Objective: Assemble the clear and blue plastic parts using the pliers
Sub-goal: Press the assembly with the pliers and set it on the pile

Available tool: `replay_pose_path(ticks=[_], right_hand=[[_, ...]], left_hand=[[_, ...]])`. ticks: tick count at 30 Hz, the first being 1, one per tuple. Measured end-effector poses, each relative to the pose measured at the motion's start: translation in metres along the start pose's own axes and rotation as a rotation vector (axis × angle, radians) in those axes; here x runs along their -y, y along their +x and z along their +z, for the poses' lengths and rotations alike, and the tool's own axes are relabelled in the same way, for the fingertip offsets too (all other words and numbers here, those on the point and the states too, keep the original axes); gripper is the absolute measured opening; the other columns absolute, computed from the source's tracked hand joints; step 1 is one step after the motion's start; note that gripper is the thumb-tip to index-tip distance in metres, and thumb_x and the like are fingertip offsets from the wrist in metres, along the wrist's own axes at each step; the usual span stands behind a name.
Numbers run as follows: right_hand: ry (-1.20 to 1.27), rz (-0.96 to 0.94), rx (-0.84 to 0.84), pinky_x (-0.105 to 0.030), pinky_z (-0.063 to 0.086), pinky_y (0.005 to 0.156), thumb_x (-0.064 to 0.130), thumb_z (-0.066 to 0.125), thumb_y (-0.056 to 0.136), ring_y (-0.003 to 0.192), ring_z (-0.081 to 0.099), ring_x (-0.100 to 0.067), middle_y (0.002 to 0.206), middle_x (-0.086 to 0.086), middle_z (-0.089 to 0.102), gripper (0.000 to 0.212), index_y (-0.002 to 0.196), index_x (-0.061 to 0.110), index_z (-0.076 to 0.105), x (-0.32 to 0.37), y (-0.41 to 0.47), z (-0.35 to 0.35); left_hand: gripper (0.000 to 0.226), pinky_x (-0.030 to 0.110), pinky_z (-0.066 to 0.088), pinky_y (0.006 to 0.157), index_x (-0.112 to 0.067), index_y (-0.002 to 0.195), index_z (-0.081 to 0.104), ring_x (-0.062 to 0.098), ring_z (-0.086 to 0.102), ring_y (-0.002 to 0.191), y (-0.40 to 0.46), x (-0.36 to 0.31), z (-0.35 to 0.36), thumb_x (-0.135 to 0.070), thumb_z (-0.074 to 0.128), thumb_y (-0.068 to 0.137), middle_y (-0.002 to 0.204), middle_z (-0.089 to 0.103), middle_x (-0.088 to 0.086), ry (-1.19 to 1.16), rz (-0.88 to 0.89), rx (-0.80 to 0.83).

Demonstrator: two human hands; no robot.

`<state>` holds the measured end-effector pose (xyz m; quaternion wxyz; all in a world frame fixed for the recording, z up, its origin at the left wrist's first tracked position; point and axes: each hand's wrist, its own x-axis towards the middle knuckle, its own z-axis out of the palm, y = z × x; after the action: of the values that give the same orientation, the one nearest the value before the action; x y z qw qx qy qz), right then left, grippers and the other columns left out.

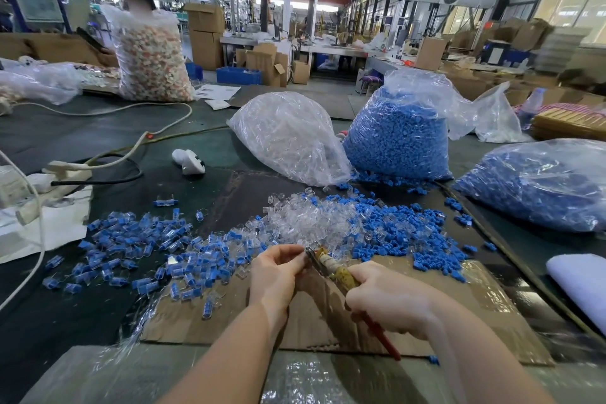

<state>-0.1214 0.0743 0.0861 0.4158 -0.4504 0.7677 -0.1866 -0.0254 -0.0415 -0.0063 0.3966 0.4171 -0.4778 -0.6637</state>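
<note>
My right hand [390, 297] grips the pliers [331, 266] by their handles; a red handle end sticks out below the hand. The jaws point up-left toward my left hand [278, 272], whose curled fingers pinch something small at the jaw tips; the part itself is hidden. Just beyond the hands lies a heap of loose clear parts [308, 220]. To its right spreads a heap of loose blue parts [403, 233]. Assembled clear-and-blue pieces [141, 246] are scattered on the left.
A bag of clear parts [288, 134] and two bags of blue parts [400, 138] [541, 180] stand behind. Flattened cardboard [328, 315] lies under the hands. A power strip with cables [62, 170] sits left, white foam [580, 285] right. A person sits at back left.
</note>
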Motion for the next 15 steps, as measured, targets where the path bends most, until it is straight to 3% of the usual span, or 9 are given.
replay_pose_path(ticks=[3, 10, 13, 15], right_hand=[[-0.057, -0.006, -0.071, -0.023, 0.039, 0.053, 0.006, 0.043, 0.086, 0.067, 0.052, -0.017, 0.080, -0.005, 0.055, 0.016, 0.076, 0.016, 0.051, -0.001, 0.005, 0.006], [-0.140, -0.005, -0.150, -0.021, 0.037, 0.047, 0.006, 0.042, 0.089, 0.062, 0.054, -0.014, 0.079, -0.002, 0.060, 0.018, 0.091, 0.016, 0.057, -0.008, 0.012, 0.013], [-0.095, -0.045, -0.141, -0.012, 0.037, 0.042, 0.009, 0.048, 0.089, 0.060, 0.053, -0.003, 0.082, 0.009, 0.053, 0.016, 0.086, 0.024, 0.052, -0.009, 0.011, 0.013], [0.017, -0.071, -0.118, -0.009, 0.037, 0.040, 0.004, 0.054, 0.083, 0.057, 0.053, -0.001, 0.083, 0.007, 0.052, 0.020, 0.089, 0.023, 0.051, -0.011, 0.008, 0.012]], left_hand=[[0.014, 0.019, 0.052, 0.054, -0.007, 0.090, 0.068, 0.013, 0.068, 0.065, -0.002, -0.001, 0.000, 0.004, 0.063, 0.082, 0.085, 0.069, 0.014, -0.003, 0.003, 0.003], [0.014, 0.016, 0.051, 0.049, -0.002, 0.092, 0.066, 0.006, 0.066, 0.056, -0.005, -0.002, 0.000, 0.007, 0.061, 0.083, 0.083, 0.067, 0.015, -0.005, 0.022, 0.015], [0.014, 0.019, 0.052, 0.052, -0.003, 0.092, 0.066, 0.012, 0.067, 0.062, -0.004, -0.002, 0.001, 0.006, 0.060, 0.084, 0.085, 0.068, 0.016, -0.017, 0.016, 0.003], [0.015, 0.022, 0.053, 0.052, -0.005, 0.092, 0.064, 0.017, 0.067, 0.067, -0.003, -0.001, 0.001, 0.007, 0.059, 0.084, 0.086, 0.068, 0.017, -0.060, 0.012, -0.012]])
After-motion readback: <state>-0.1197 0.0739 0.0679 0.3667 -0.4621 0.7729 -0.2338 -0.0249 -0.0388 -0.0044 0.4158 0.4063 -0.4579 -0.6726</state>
